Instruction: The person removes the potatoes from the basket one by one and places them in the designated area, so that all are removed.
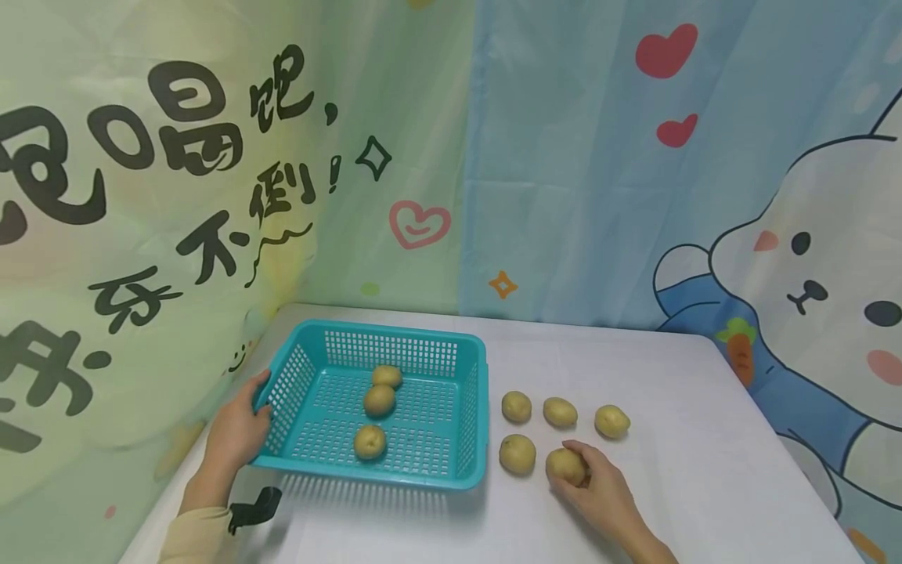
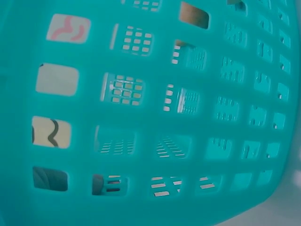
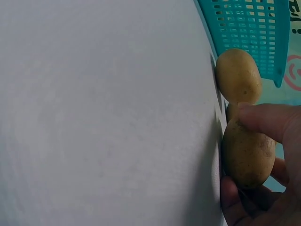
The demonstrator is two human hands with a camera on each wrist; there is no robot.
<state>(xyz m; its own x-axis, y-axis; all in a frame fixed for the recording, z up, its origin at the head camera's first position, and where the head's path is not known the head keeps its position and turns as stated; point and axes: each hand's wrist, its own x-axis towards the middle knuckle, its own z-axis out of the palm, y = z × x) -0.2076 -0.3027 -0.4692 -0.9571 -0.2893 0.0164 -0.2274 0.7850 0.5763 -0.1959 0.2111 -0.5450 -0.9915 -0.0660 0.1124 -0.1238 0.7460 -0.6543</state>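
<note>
A teal, rectangular, open-topped plastic basket with perforated sides (image 1: 395,475) stands upright, its left end gripped by the left hand (image 1: 236,431). Inside lie three yellow-brown, rounded potatoes (image 1: 379,401), two close together towards the back and one nearer the front. Right of it lie four similar loose potatoes (image 1: 517,454), three along the back, one in front; beside that one, the right hand (image 1: 603,487) holds an oval yellow-brown potato (image 1: 564,467) between thumb and fingers
</note>
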